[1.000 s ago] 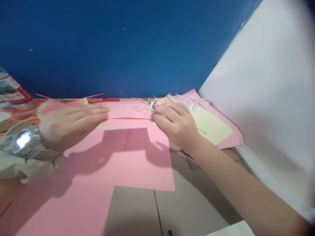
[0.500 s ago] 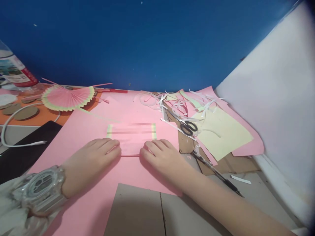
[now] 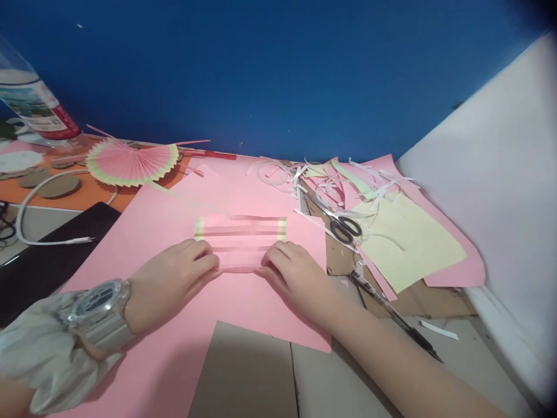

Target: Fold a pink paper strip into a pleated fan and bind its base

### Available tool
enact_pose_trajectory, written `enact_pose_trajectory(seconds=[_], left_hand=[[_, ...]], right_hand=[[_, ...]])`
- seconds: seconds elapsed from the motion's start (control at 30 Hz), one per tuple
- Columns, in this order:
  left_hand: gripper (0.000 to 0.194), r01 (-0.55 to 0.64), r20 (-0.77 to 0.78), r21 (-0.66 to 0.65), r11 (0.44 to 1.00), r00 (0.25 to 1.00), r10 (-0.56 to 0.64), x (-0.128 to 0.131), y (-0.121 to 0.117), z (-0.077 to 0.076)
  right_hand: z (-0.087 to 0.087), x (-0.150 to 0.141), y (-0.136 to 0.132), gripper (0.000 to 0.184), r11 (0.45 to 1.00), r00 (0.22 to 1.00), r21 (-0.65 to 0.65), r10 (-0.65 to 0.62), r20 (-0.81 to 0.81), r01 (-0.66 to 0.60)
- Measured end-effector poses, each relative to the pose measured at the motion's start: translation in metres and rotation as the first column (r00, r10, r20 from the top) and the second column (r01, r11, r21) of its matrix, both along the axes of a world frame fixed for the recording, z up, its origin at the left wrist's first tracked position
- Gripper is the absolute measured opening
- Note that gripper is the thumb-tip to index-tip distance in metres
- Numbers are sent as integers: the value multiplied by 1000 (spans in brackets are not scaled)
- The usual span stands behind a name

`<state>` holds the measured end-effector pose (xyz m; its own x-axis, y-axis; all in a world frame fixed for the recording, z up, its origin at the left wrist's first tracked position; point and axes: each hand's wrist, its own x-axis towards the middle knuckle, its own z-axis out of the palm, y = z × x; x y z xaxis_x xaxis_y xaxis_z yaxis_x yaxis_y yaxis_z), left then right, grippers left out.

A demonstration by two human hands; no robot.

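A pink paper strip with accordion creases (image 3: 239, 235) and yellow-green bands at both ends lies on a larger pink sheet (image 3: 174, 337). At its near left corner, my left hand (image 3: 185, 273) is closed, with fingers curled over the folded edge and thumb at the front. My right hand (image 3: 296, 276) grips the near right corner the same way. Between the two hands the near edge shows stacked folds. Parts of the yellow-green ends are hidden under my fingers. A clear watch (image 3: 98, 305) is on my left wrist.
Black-handled scissors (image 3: 343, 226), a pen (image 3: 395, 313), white paper scraps (image 3: 378, 188) and a pale yellow sheet (image 3: 409, 238) lie to the right. At left are a pleated paper fan (image 3: 133, 162), cardboard discs (image 3: 61, 186), a white cable (image 3: 56, 242), a black device (image 3: 52, 261) and a bottle (image 3: 37, 104).
My fingers, earlier laid flatter on the strip, now curl with the thumbs at its near edge. The whole view has shifted slightly, so things sit further right.
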<state>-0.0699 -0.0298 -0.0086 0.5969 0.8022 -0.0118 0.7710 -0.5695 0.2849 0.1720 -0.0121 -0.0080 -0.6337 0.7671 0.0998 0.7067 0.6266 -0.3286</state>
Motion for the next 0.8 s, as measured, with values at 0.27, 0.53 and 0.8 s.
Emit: enact_pose_trajectory(seconds=[0.27,0.53,0.8], left_hand=[[22,-130,100,-107,986,985,141,-5,2,-1],[11,-151,213,-90,984,962,168,-10,4,-4],[18,-52,164,83,995,986,37,-14,4,-9]], right_hand=[[1,3,3,19,986,995,-145,-89,-38,83],[-6,8,1,13,1000,999,-4,-8,-54,8],[-9,10,-1,19,947,977,254,166,132,-196]])
